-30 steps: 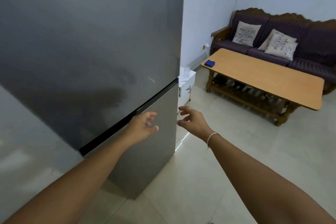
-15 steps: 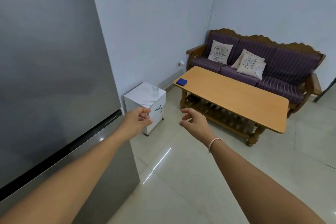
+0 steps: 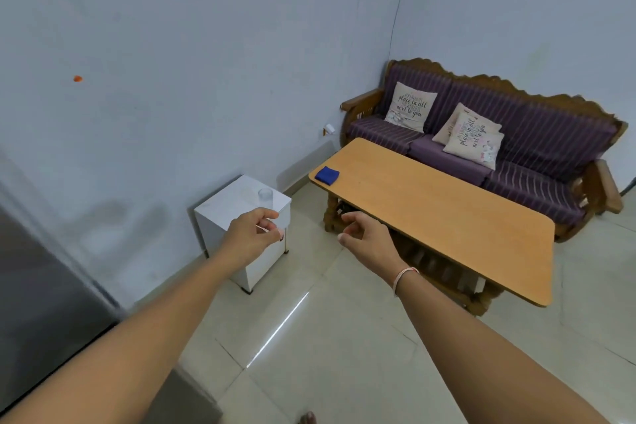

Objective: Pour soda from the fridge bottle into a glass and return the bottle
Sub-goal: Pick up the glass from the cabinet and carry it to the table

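The view has swung away from the tall grey metal fridge (image 3: 41, 286), which a second ago filled most of the frame and now shows only as a blurred slab at the lower left edge. Both arms reach forward as before, and neither hand holds anything. The left hand (image 3: 253, 234) has its fingers loosely curled with the thumb near the fingertips, and nothing is between them. The right hand (image 3: 364, 234) is relaxed, fingers half bent and slightly apart.

With the turn, the small clear drinking glass (image 3: 265, 197) has come into view. It stands upright near the far right corner of the top of a low white box-shaped cabinet (image 3: 227, 210) set against the wall, and it looks empty. The left hand overlaps the cabinet's near right edge in the frame; how close it is I cannot tell. No soda bottle is visible, so it is presumably behind the fridge door. That suggests the task is at its very start.

Beyond, a long wooden coffee table (image 3: 447, 210) carries a folded blue cloth (image 3: 327, 175) at its far left corner. Behind it stands a purple striped wooden sofa (image 3: 537, 148) with printed cream cushions (image 3: 409, 107), on a pale tiled floor (image 3: 344, 354) and against white walls.
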